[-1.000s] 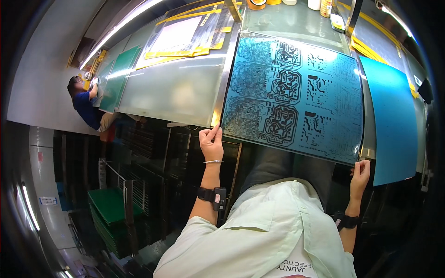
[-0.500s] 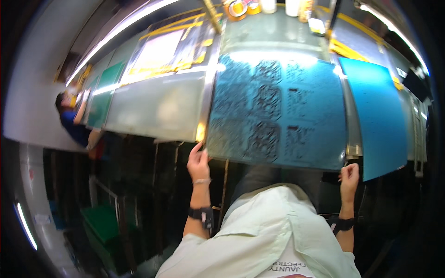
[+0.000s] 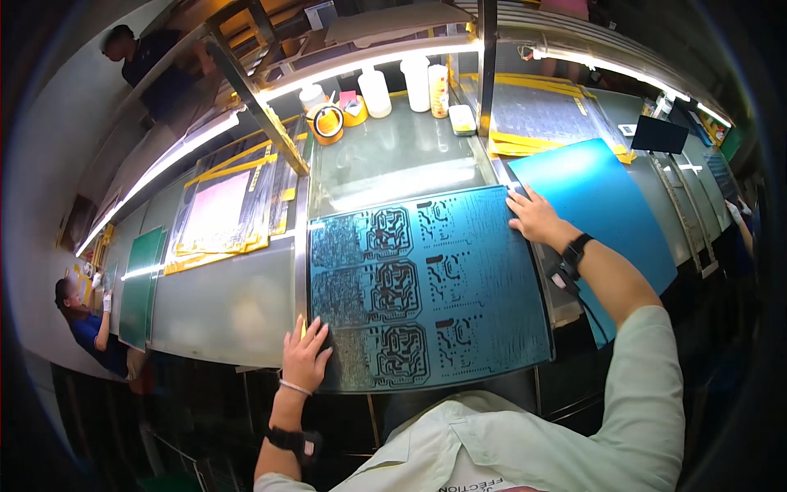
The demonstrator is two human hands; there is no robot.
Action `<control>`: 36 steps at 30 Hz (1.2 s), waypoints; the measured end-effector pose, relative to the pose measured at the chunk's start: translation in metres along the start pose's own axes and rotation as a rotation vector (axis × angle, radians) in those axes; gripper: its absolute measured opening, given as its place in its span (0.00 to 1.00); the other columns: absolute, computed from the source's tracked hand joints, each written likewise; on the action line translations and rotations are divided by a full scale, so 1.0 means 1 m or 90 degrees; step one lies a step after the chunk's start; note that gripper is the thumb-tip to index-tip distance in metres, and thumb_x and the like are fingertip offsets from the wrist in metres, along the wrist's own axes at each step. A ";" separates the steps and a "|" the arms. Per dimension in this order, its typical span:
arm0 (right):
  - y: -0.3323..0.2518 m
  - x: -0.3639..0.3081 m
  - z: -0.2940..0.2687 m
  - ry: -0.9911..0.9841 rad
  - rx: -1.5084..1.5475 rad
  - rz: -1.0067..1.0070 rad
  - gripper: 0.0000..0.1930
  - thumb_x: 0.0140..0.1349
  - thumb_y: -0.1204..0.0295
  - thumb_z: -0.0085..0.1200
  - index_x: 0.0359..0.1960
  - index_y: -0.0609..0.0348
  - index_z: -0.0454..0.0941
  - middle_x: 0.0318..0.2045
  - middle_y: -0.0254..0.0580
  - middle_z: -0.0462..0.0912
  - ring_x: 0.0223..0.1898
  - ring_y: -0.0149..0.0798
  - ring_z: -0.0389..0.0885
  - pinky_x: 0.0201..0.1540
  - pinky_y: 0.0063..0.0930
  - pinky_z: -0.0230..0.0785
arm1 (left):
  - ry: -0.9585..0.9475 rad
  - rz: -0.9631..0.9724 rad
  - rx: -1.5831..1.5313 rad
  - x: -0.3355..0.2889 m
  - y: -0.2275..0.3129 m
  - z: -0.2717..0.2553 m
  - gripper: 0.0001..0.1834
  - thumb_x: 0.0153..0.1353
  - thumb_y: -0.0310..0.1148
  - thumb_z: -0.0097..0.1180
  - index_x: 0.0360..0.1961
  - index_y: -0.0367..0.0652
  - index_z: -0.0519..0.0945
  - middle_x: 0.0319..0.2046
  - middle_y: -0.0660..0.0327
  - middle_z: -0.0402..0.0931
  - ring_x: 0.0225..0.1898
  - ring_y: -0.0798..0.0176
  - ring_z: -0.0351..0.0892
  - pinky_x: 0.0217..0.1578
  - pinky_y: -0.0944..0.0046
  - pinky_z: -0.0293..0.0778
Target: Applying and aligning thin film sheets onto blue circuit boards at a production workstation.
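Note:
A blue circuit-patterned panel (image 3: 484,303) with black traces lies before me on the glass worktop (image 3: 385,156). My left hand (image 3: 304,357) rests at the panel's near left edge, its fingers outstretched and apart. Over at the far right corner, my right hand (image 3: 537,216) touches the panel's edge with fingers spread. Neither hand is closed round anything. Just right of the panel is a plain bright blue sheet (image 3: 598,197), partly covered by my right forearm.
Orange tape rolls (image 3: 328,123), white bottles (image 3: 375,92) and a small sponge-like block (image 3: 462,120) stand at the back. Yellow-taped films (image 3: 217,205) lie left, beside a green panel (image 3: 141,283). Metal posts (image 3: 486,66) rise behind. A co-worker (image 3: 94,328) is at the far left.
My right hand has gone from the near right corner up to the far right one. My left hand has opened out along the left edge. The view has tilted up.

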State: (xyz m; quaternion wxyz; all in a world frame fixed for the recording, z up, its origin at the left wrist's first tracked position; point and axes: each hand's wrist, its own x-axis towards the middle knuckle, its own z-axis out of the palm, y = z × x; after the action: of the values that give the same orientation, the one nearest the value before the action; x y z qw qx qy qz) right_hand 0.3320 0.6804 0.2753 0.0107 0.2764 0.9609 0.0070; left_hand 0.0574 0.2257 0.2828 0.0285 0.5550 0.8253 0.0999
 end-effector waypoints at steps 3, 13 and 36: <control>0.001 0.034 0.013 0.024 0.045 0.060 0.26 0.59 0.60 0.49 0.56 0.63 0.64 0.60 0.45 0.62 0.64 0.56 0.51 0.61 0.49 0.51 | 0.017 0.015 0.050 0.055 -0.019 0.007 0.28 0.55 0.43 0.54 0.57 0.44 0.68 0.61 0.60 0.61 0.65 0.49 0.50 0.59 0.44 0.52; -0.019 0.036 0.040 0.167 0.077 0.157 0.24 0.63 0.64 0.42 0.59 0.61 0.60 0.61 0.46 0.60 0.65 0.50 0.50 0.64 0.48 0.42 | 0.135 -0.180 0.096 0.211 -0.057 0.055 0.32 0.60 0.55 0.42 0.58 0.44 0.66 0.61 0.59 0.60 0.64 0.51 0.52 0.60 0.42 0.49; -0.104 -0.263 -0.009 0.023 0.189 -0.033 0.34 0.57 0.54 0.48 0.56 0.71 0.62 0.62 0.57 0.56 0.65 0.61 0.46 0.64 0.59 0.35 | -0.008 -0.252 0.181 0.164 -0.041 0.041 0.38 0.63 0.58 0.29 0.64 0.40 0.54 0.67 0.57 0.43 0.69 0.51 0.32 0.63 0.39 0.33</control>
State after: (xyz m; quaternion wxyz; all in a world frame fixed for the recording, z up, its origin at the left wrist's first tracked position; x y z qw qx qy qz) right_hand 0.4992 0.4529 0.2863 -0.0473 0.2502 0.9582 -0.1304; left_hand -0.0359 0.3674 0.2455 -0.0257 0.3818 0.9235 -0.0279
